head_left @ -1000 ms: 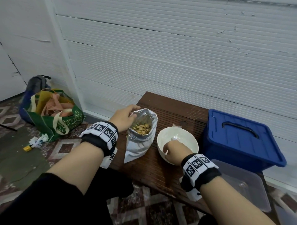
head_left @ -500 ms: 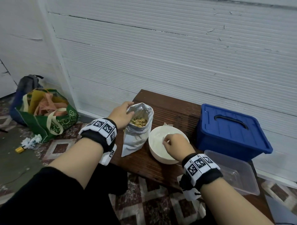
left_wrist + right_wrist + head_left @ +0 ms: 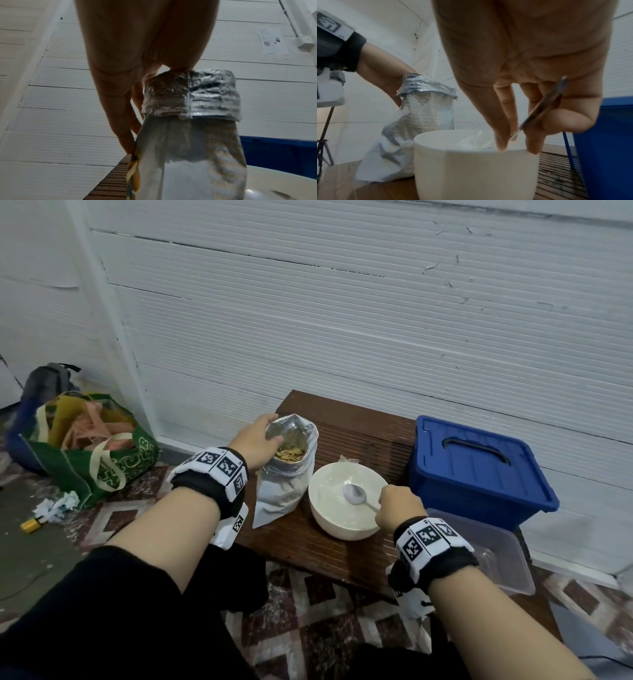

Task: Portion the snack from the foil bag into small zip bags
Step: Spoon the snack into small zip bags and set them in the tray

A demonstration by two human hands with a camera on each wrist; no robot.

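Observation:
An open silver foil bag (image 3: 286,474) stands on the brown bench (image 3: 359,440), with yellowish snack flakes (image 3: 290,453) showing inside its rolled-down mouth. My left hand (image 3: 255,440) grips the bag's rolled rim (image 3: 188,94) on the left side. Right of the bag sits a white bowl (image 3: 329,518) with clear small zip bags (image 3: 474,140) lying in it. My right hand (image 3: 399,508) pinches the handle of a metal spoon (image 3: 356,495) at the bowl's right rim; the spoon's head hangs over the bowl.
A blue lidded box (image 3: 476,470) stands on the bench right of the bowl. A clear plastic tub (image 3: 503,553) lies in front of it. On the floor at left are a green tote bag (image 3: 85,450), a backpack (image 3: 44,381) and crumpled paper (image 3: 56,506).
My right hand has drawn back from inside the bowl to its right rim, lifting the spoon into view. The left hand still holds the foil bag's rim.

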